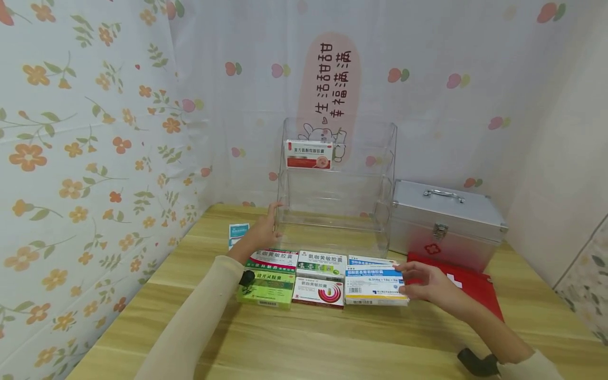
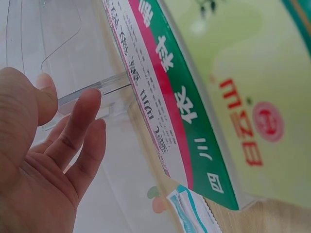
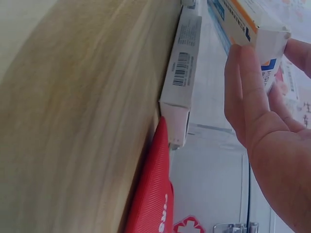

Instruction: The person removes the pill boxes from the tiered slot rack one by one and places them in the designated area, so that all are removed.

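Note:
My right hand [image 1: 429, 285] grips the right end of a blue-and-white medicine box [image 1: 372, 282], thumb on one side and fingers on the other. The right wrist view shows that box [image 3: 252, 29] raised over another white box [image 3: 182, 73] lying on the table. My left hand [image 1: 261, 232] is at the lower left side of a clear tiered rack [image 1: 332, 227]. Seen from the left wrist, its thumb and curled fingers [image 2: 87, 111] hold the rack's clear edge. One white-and-red medicine box [image 1: 309, 154] stands on the rack's upper tier, at the left.
In front of the rack lie a green box [image 1: 266, 289], a pink-and-green box [image 1: 273, 259] and two more capsule boxes [image 1: 318, 290]. Small blue-white packets [image 1: 238, 230] lie left. A silver case [image 1: 446, 221] and a red pouch [image 1: 480, 290] are on the right. Patterned curtains surround the table [image 1: 304, 343].

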`<state>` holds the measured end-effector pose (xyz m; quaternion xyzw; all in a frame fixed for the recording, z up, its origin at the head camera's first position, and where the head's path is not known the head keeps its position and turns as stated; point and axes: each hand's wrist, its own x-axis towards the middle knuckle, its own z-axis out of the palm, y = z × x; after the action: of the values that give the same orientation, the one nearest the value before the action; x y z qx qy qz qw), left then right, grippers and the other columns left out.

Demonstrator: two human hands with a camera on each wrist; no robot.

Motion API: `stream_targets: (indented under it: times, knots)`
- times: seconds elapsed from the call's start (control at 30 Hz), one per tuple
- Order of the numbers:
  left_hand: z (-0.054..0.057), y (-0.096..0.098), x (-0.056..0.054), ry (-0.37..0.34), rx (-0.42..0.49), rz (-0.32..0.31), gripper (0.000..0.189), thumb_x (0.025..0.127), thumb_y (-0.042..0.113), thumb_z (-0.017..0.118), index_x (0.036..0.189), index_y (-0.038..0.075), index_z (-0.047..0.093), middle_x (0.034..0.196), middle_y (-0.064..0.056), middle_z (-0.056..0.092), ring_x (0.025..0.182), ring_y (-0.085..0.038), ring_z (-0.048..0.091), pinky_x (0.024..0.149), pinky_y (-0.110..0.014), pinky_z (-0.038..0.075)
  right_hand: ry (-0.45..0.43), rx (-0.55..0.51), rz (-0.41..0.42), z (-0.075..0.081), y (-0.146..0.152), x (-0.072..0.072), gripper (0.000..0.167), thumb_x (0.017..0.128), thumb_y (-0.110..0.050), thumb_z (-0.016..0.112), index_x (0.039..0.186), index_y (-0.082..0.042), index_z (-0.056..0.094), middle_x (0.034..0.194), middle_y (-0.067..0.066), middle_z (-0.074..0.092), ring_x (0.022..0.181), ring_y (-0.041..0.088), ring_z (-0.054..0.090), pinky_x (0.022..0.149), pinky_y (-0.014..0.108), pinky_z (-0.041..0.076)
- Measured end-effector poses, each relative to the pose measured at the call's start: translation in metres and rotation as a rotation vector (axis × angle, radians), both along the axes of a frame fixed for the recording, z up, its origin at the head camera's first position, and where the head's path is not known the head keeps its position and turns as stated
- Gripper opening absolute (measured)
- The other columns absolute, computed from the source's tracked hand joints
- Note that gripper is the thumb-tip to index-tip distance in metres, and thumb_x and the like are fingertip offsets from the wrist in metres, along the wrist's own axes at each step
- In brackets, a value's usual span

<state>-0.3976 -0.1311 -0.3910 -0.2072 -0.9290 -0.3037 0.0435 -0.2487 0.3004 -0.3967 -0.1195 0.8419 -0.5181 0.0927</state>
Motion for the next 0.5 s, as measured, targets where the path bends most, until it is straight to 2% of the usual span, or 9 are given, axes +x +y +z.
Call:
stream_targets:
  times: [0.13, 0.5]
  knots:
    - [-0.0013, -0.0004, -0.0003, -0.001, 0.002, 0.001, 0.087, 0.093, 0.004, 0.067, 0.154, 0.02, 0.008, 0.069, -0.01, 0.049, 0.046, -0.015, 0.037, 0.044, -0.027, 0.034, -0.014, 0.001, 0.03, -0.0031, 0.0045, 0.0019, 0.059, 0.088, -0.019, 0.075, 0.137, 0.001, 0.049, 0.13, 0.027, 0.054, 0.105, 0.03, 0.061, 0.079, 0.042, 0.058]
    - [-0.0036, -0.0012, -0.0031, 0.004, -0.003, 0.002, 0.087, 0.093, 0.006, 0.067, 0.154, 0.023, 0.007, 0.074, -0.011, 0.052, 0.047, -0.015, 0.038, 0.045, -0.027, 0.036, -0.032, 0.009, 0.044, -0.0039, 0.0102, 0.0072, 0.061, 0.086, -0.017, 0.076, 0.137, 0.002, 0.049, 0.13, 0.027, 0.054, 0.103, 0.03, 0.061, 0.078, 0.041, 0.058]
